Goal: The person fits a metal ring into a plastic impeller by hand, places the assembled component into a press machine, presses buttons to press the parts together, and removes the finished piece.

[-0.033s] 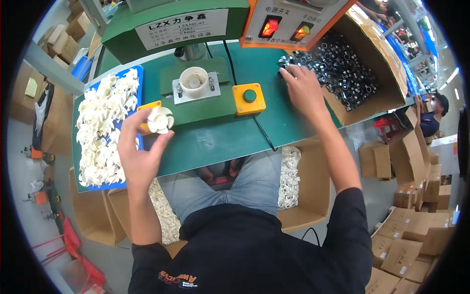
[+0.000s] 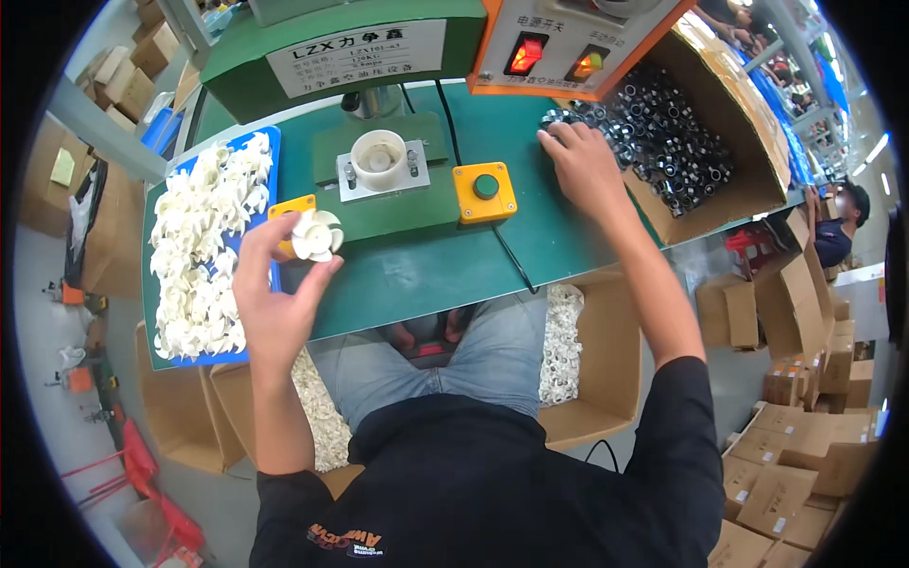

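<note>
My left hand (image 2: 275, 295) pinches a white bladed impeller (image 2: 317, 236) between thumb and fingers, its blades facing up. It is held above the table's front part, beside the blue tray (image 2: 276, 161) heaped with white impellers (image 2: 204, 222). Right of centre, my right hand (image 2: 587, 166) reaches to the spill of shiny dark metal rings (image 2: 668, 137) by the open carton. Its fingers are curled at the edge of the pile, and what lies under the fingertips is hidden. Between the hands stands a green press with a round white holder (image 2: 379, 159) on a metal plate.
A yellow box with a green button (image 2: 485, 186) sits right of the holder; another yellow box (image 2: 295, 204) is partly behind my left hand. The orange control box (image 2: 568, 57) has two lit switches. The rings' cardboard carton (image 2: 734, 114) borders the right. Cartons of white parts (image 2: 561, 346) flank my legs.
The impeller in my left hand has turned slightly and shifted a little right. My right fingers have shifted slightly at the ring pile; the dark piece at their tips no longer shows.
</note>
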Demonstrator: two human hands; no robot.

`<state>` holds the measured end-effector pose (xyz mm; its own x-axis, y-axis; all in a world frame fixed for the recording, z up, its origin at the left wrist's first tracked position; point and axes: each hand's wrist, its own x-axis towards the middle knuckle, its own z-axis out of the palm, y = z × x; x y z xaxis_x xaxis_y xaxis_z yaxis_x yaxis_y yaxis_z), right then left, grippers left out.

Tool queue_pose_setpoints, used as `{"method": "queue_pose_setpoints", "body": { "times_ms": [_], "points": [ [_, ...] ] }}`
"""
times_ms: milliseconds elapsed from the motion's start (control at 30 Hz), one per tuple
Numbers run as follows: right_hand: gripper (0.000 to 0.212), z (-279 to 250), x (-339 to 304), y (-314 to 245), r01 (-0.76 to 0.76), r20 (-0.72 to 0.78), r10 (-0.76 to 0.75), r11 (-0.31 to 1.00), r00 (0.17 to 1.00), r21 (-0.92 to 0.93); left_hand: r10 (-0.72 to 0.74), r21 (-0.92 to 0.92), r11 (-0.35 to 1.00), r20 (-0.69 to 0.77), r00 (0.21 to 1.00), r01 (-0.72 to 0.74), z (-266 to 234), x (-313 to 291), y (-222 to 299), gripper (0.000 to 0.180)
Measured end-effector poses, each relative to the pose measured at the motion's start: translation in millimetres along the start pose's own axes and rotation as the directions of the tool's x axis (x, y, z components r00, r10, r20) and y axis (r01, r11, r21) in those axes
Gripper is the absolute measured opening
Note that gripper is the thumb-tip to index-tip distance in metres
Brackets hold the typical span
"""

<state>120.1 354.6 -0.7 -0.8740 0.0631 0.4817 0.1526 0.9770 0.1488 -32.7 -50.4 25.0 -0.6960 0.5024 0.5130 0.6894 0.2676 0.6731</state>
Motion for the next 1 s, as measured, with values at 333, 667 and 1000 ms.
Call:
{"method": "queue_pose_setpoints", "body": {
  "times_ms": [333,667,1000],
  "points": [
    [0.008,28.1,3.6,11.5,0.053,0.138,-0.068,0.993,0.988,0.107,0.045,0.0,0.999,0.034,0.998,-0.045,-0.5,-5.9,1.5,0.057],
    [0.019,10.2,5.1,-22.0,-0.533,0.403,0.368,0.391,0.838,0.75,0.007,-0.142,0.99,0.096,0.995,0.006,14.9,-5.3,8.7,0.055],
    [0.038,-76.4,30.1,-133.3,0.058,-0.015,-0.089,0.501,0.996,0.863,0.054,-0.261,0.965,0.188,0.981,-0.003,44.4,0.9,32.4,0.054]
  ]
}}
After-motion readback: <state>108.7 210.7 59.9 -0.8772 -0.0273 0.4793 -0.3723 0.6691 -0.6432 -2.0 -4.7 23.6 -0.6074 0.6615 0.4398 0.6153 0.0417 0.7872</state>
